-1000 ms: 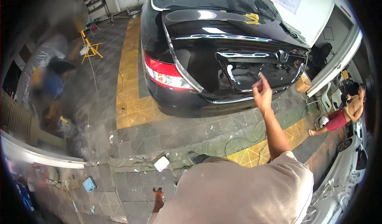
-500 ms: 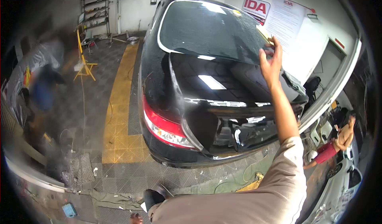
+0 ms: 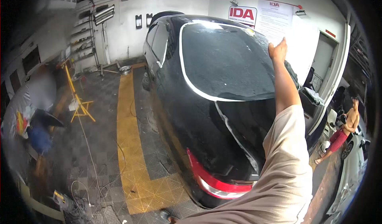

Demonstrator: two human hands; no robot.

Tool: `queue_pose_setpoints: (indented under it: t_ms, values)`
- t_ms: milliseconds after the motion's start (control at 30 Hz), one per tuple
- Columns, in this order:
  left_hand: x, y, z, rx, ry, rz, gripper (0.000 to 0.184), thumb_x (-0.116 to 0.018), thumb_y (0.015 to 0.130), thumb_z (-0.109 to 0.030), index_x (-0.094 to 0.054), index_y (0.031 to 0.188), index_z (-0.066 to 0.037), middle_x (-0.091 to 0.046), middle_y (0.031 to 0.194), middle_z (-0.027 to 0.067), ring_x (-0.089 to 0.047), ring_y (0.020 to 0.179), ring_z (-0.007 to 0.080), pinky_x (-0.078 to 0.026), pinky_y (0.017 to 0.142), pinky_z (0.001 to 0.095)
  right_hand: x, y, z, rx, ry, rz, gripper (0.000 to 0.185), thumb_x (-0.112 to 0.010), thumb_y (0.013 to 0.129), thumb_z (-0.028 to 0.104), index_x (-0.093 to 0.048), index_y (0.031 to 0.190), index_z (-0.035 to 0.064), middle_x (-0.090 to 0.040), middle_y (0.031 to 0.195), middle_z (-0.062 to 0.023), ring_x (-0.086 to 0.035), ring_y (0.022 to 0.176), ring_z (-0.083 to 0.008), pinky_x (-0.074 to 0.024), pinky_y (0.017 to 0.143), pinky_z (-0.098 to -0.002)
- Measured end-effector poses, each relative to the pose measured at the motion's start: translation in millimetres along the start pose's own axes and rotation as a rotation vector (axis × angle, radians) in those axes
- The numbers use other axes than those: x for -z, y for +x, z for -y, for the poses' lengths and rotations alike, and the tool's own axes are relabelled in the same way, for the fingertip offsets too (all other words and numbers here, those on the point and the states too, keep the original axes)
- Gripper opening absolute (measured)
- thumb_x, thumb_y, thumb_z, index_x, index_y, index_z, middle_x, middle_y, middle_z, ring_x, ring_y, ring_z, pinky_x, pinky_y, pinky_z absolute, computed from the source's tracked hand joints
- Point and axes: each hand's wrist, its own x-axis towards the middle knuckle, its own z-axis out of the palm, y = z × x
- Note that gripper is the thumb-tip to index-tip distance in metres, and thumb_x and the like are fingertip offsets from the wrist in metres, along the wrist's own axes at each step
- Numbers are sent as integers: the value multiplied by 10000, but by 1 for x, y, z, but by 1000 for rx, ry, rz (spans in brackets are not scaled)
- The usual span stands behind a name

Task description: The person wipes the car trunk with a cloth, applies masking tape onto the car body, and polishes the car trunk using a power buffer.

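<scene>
My right hand (image 3: 278,50) reaches up and forward at the end of a bare forearm and a beige sleeve. It is over the right edge of the black car's rear window (image 3: 227,64), with the fingers bent together and the thumb to the left. Whatever the fingers hold is hidden from this side. The glass looks wet and has white edging along its left and lower sides. A small yellow mark (image 3: 250,32) shows near its top right. Below lie the black trunk lid (image 3: 238,124) and the red and white tail light (image 3: 215,186). My left hand is out of view.
On the left, a blurred person (image 3: 39,104) is near a yellow stand (image 3: 81,110). Cables (image 3: 89,156) run over the grey and yellow floor tiles (image 3: 135,164). Another person (image 3: 346,128) is at the right by a white car (image 3: 354,164). Shelves (image 3: 83,41) line the back wall.
The view has shifted forward and tilted up, so the rear window fills more of it. My right hand stays by the window's right side; the pale yellowish piece beside its fingers no longer shows.
</scene>
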Motion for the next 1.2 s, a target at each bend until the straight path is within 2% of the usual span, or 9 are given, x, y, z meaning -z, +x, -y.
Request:
queue_pose_setpoints:
  t_ms: [200, 333, 400, 533, 800, 867, 900, 1067, 1200]
  values:
    - [93, 53, -176, -255, 385, -63, 411, -502, 987, -381, -573, 1246, -70, -550, 1203, 160, -476, 1099, 327, -350, 945, 431, -30, -35, 22, 232, -160, 225, 811, -657, 783, 250, -294, 1474, 32, -498, 1321, -260, -487, 1237, -403, -410, 1049, -446]
    - [108, 103, -315, -871, 1092, -124, 469, -516, 980, -367, -569, 1303, -31, -561, 1331, 212, -485, 1244, 387, -352, 1079, 475, -58, -32, 27, 52, -233, 157, 817, -658, 791, 258, -284, 1479, 25, -486, 1338, -255, -483, 1243, -400, -412, 1049, -444]
    - [3, 15, -457, -485, 603, 2, 657, -552, 972, -322, -308, 1496, -12, -588, 1314, 134, -588, 1113, 266, -431, 1003, 419, -79, -33, 25, -111, -265, 99, 808, -648, 806, 277, -282, 1484, 32, -473, 1359, -250, -477, 1254, -394, -404, 1056, -449]
    - [-118, 29, -583, -899, 341, 410, 656, -675, 904, -107, -359, 1472, -23, -631, 1182, 123, -591, 1013, 156, -511, 863, 313, -138, -31, 33, -235, -225, 28, 805, -633, 815, 320, -291, 1477, 16, -460, 1381, -266, -458, 1284, -388, -373, 1084, -450]
    - [-281, -27, -796, -1178, 596, 772, 766, -688, 882, -261, -305, 1507, -38, -535, 1375, 178, -502, 1281, 297, -398, 1062, 442, -269, -6, 17, -233, -173, -78, 805, -681, 789, 336, -357, 1434, -20, -500, 1341, -296, -476, 1267, -409, -375, 1083, -447]
    - [-320, -40, -839, -1425, 603, 912, 837, -650, 888, -457, -293, 1507, -23, -525, 1388, 176, -497, 1288, 293, -377, 1074, 435, -286, -8, 20, -160, -140, -69, 813, -685, 796, 339, -340, 1447, -4, -497, 1346, -294, -477, 1267, -408, -378, 1083, -448]
    - [-343, -45, -858, -1420, 605, 938, 837, -650, 888, -457, -293, 1507, -23, -525, 1388, 176, -497, 1288, 293, -377, 1074, 435, -295, -7, 15, -128, -175, -74, 823, -681, 805, 344, -315, 1462, 8, -481, 1364, -291, -466, 1279, -405, -373, 1087, -449]
    - [-464, -69, -927, -2067, 465, 1203, 726, -642, 895, -355, -363, 1453, 18, -494, 1416, 192, -456, 1327, 338, -337, 1115, 455, -302, -9, 2, -123, -217, -40, 829, -667, 828, 346, -275, 1477, 11, -423, 1414, -292, -435, 1309, -403, -357, 1099, -459]
    - [-551, -70, -956, -2425, 434, 1098, 721, -580, 917, -447, -368, 1451, -11, -432, 1459, 189, -364, 1391, 359, -270, 1154, 485, -307, -14, 0, -170, -279, 27, 834, -652, 849, 342, -229, 1497, 31, -415, 1430, -273, -430, 1318, -403, -362, 1097, -459]
